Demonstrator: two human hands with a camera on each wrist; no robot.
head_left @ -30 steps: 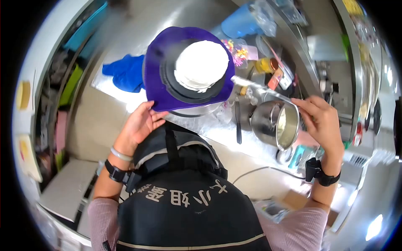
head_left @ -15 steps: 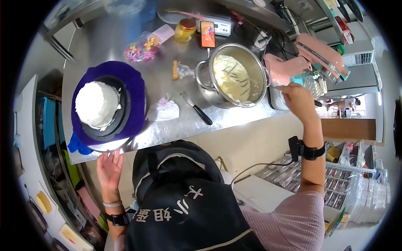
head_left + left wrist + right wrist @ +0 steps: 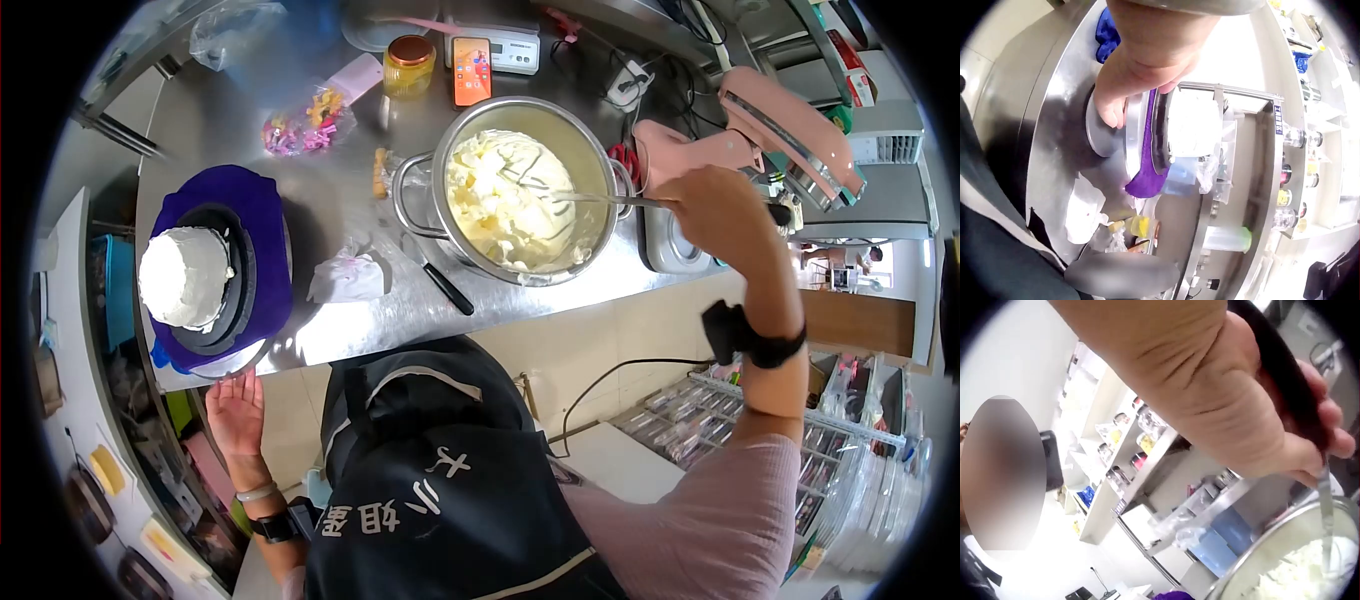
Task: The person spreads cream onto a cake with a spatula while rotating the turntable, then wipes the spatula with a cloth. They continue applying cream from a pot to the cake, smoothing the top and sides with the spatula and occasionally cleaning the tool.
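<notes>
My right hand point(image 3: 722, 218) grips a metal icing spatula point(image 3: 605, 198) by its dark handle point(image 3: 1291, 375). Its blade reaches over the rim of a steel pot point(image 3: 405, 205) into pale whipped cream point(image 3: 480, 200). At the left, a round white-frosted cake point(image 3: 183, 278) stands on a black base point(image 3: 240, 285) over a purple mat point(image 3: 268, 260), on a turntable point(image 3: 222, 366). My left hand point(image 3: 237, 418) lies with fingers extended, its fingertips right at the turntable's near edge. In the left wrist view, the mat point(image 3: 1147, 178) shows beside that hand.
A black-handled knife point(image 3: 448, 288) and crumpled white paper point(image 3: 350, 275) lie between cake and pot. Behind stand a yellow jar point(image 3: 409, 68), a phone point(image 3: 472, 72) and a scale point(image 3: 517, 52). A pink stand mixer point(image 3: 690, 160) is to the right.
My right hand moved with the spatula from beyond the pot's right side to over its rim, and the blade entered the cream. The view swung right, so the cake appears farther left.
</notes>
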